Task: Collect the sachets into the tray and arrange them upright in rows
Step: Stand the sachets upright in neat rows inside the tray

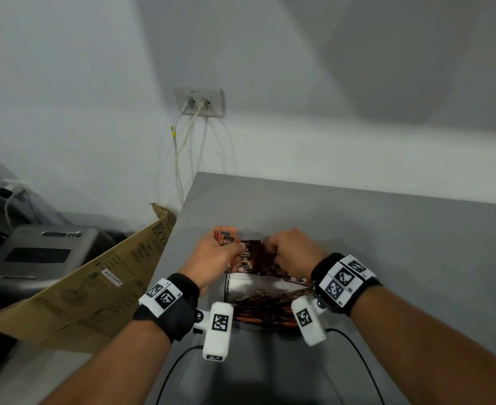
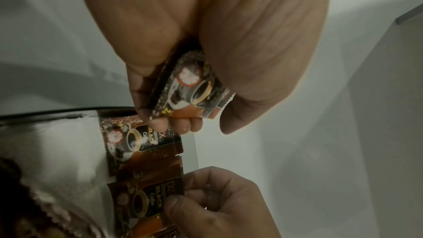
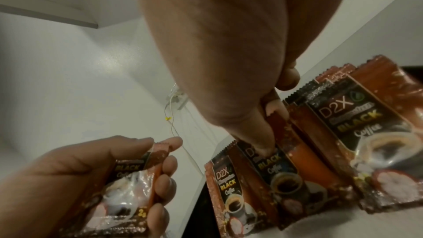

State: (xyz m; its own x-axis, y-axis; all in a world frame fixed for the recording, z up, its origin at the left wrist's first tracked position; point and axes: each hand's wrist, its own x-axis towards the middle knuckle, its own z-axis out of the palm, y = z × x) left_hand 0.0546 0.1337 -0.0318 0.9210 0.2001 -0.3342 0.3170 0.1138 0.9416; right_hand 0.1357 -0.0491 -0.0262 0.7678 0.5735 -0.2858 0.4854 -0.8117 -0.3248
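Left hand (image 1: 211,255): a small stack of brown foil sachets (image 3: 128,180) printed "D2X BLACK Coffee" is gripped by curled fingers. Right hand (image 1: 295,252): an upright sachet (image 3: 274,158) is pinched in the row at the far wall of the white rectangular tray (image 1: 258,283) on the grey table (image 1: 386,229).

Bare forearms, no sleeves. Black wrist strap (image 1: 179,305) behind the left hand (image 1: 211,255), white blocks with black square-code markers on top. Same black strap (image 1: 344,283) behind the right hand (image 1: 295,252). White camera pod (image 1: 217,330) bolted inboard of each strap, coded tag on top, thin black cable (image 1: 354,352) trailing back.
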